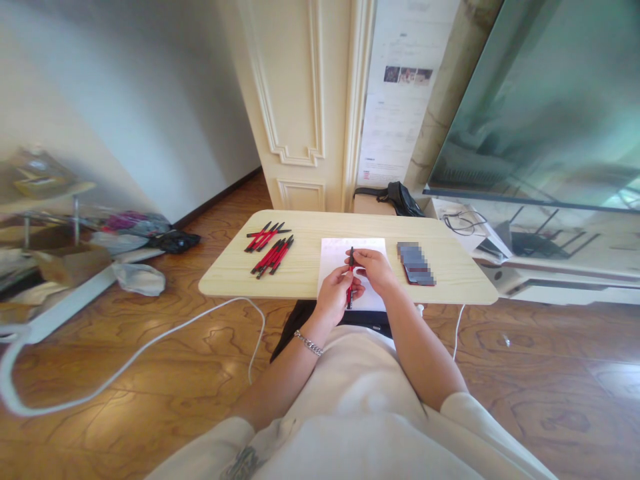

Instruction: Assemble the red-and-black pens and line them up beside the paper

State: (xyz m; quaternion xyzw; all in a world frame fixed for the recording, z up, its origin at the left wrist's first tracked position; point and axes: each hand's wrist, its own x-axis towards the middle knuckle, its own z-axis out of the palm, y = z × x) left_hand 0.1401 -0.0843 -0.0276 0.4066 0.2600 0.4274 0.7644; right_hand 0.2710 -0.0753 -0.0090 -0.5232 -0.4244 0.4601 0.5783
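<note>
Both my hands hold one red pen with a black cap [351,277] above a white sheet of paper [334,257] on a small light wooden table [300,220]. My left hand [336,295] grips the red barrel near its lower end, fingers closed round it. My right hand [374,268] pinches the pen's upper, black end. Several more red and black pens [270,248] lie in a loose pile on the table's left side, apart from my hands.
A flat dark object, blurred out [416,263], lies right of the paper. A white cable [150,347] runs over the wooden floor at left. Cluttered shelves [45,227] stand far left. A glass panel and low cabinet [540,247] are at right.
</note>
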